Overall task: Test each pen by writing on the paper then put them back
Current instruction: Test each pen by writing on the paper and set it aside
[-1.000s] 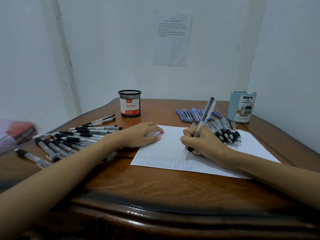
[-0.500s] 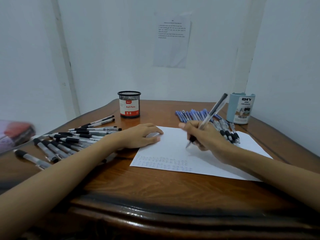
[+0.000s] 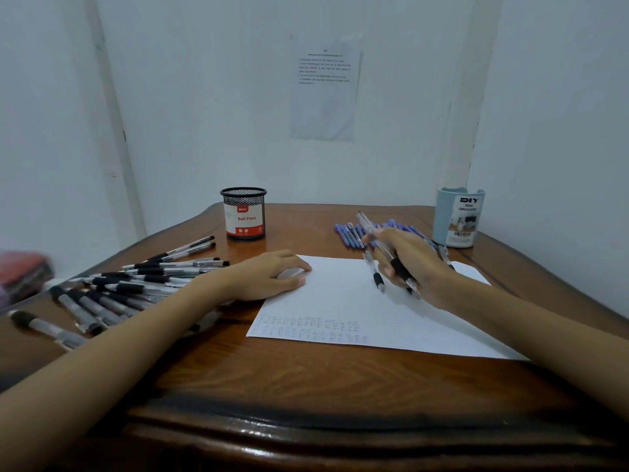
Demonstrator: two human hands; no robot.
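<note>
White paper [image 3: 340, 301] lies flat on the desk [image 3: 306, 376], with faint written rows along its near edge. A clear pen [image 3: 399, 269] with a black grip tilts in the right hand [image 3: 412, 260] over the sheet's 1 o'clock corner. Black-gripped pens [image 3: 136, 284] sprawl at its 9 o'clock; blue pens [image 3: 350, 233] line up at 12 o'clock.

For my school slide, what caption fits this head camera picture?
Right hand holds a black-grip pen over the scribbled paper while the left hand rests on its edge.
</note>
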